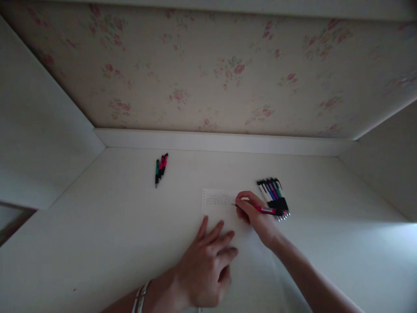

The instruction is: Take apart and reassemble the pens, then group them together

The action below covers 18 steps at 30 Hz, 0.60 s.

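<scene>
A sheet of lined paper point(215, 209) with holes along its left edge lies on the white desk, with several rows of handwriting near its top. My right hand point(254, 213) is closed around a red and black pen point(269, 210), its tip touching the paper at a written line. Fingers spread, my left hand point(211, 261) rests on the lower left part of the sheet and holds nothing. Two light bands circle the left wrist.
Right of the paper lies a row of several pens point(273, 193) in different colours, close to my right hand. Farther left are a green pen point(157, 171) and two red ones point(163, 165). White panels and a flowered wall point(195, 78) enclose the desk point(114, 226).
</scene>
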{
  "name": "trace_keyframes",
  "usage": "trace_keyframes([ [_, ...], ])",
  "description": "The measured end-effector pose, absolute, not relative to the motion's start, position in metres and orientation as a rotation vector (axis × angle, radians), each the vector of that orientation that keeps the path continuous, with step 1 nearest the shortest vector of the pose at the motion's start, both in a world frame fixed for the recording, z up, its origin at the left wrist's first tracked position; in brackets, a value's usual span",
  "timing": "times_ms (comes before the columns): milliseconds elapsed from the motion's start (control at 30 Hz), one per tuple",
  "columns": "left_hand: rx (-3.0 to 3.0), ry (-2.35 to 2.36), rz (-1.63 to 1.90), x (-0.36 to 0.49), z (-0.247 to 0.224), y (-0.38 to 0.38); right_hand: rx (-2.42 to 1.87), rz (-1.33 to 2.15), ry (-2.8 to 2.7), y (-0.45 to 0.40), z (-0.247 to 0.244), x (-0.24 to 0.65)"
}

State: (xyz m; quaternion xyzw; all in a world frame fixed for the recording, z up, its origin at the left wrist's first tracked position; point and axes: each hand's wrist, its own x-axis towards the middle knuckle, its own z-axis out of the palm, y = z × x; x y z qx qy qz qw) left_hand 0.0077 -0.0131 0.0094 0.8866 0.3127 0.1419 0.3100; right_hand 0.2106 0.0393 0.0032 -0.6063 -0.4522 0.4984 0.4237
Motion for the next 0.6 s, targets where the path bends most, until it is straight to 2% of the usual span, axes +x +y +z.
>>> trace_keyframes([
  [200, 2.340, 0.781, 0.308, 0.007, 0.009, -0.017, -1.677, 0.987, -1.201, 0.056, -0.002, 0.201],
  [600, 2.525, 0.759, 0.289, 0.007, 0.006, -0.015, -1.811, 0.730, -1.378, 0.060, -0.007, 0.202],
])
